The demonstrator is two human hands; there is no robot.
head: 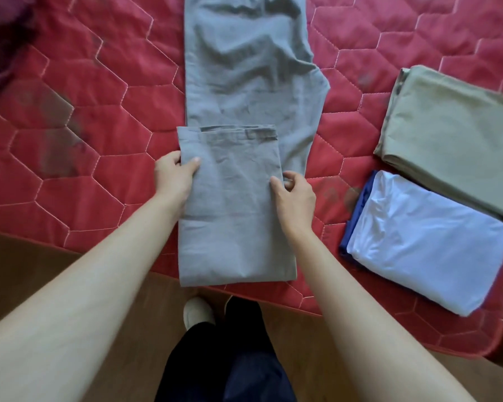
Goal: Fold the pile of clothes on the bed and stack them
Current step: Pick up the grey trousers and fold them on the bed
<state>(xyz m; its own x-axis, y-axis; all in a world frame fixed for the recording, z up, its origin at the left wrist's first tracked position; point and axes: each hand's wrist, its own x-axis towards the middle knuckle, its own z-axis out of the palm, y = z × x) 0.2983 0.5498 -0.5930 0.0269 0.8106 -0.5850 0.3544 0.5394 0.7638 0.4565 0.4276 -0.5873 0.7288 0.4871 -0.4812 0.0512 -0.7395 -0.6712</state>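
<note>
Grey trousers (244,68) lie lengthwise on the red quilted bed (99,111), their near end folded back over itself into a flap (233,204). My left hand (174,177) grips the flap's left edge, thumb on top and fingers underneath. My right hand (295,195) pinches the flap's right edge the same way. To the right lie a folded olive garment (453,137) and a folded white garment (427,245) resting on a dark blue one (353,224).
A dark maroon cloth heap (3,44) sits at the far left corner of the bed. The bed's near edge runs diagonally across the view, with wooden floor (55,271) below. My dark trouser legs and a light shoe (196,311) stand at that edge.
</note>
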